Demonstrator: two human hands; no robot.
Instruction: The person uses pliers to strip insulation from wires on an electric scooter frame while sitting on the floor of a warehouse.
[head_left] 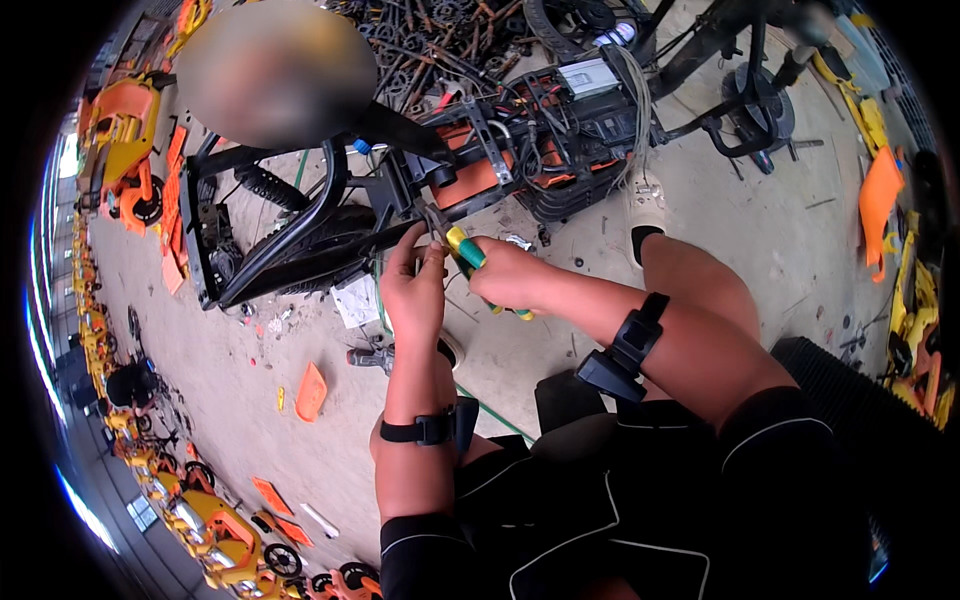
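My right hand grips a pair of pliers with yellow-and-green handles. Their metal jaws point up toward a black vehicle frame. Beside the jaws, my left hand is closed with its fingertips together; whatever is between them is too small to make out. Both hands are at the near edge of the frame, by its black bracket. Just past them sits an opened chassis with an orange panel, black parts and loose cables.
A power drill lies by my left forearm, near a white paper. An orange panel rests on the floor. Metal scrap is heaped at the back. Yellow-orange vehicles line the left. Another person's blurred head is across the frame.
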